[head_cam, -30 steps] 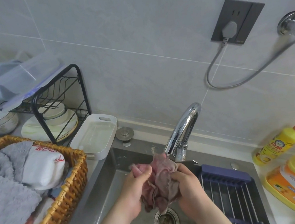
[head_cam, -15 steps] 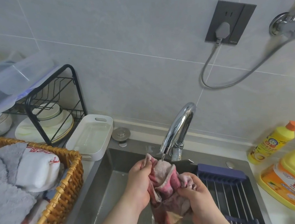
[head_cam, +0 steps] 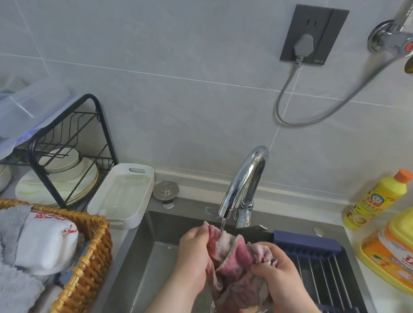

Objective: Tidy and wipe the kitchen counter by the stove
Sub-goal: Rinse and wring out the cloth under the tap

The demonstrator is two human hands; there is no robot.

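Step in hand: rinsing the pink cloth [head_cam: 234, 261] under the faucet [head_cam: 244, 177], prep for wiping; the surface wipe is not yet started. Cloth is at 6 o'clock in view, over the sink [head_cam: 146, 266], with a thin stream from the spout hitting its top edge. Left hand [head_cam: 195, 258] at the cloth's 9 o'clock, raised near the spout, fingers pinching the upper edge. Right hand [head_cam: 278, 274] at its 4 o'clock, lower, fingers curled round a bunched fold. Forearms enter from 6 o'clock. Next, likely: wring hard over the sink, shut off the water, carry the cloth to the surface. If under-wrung, it drips.
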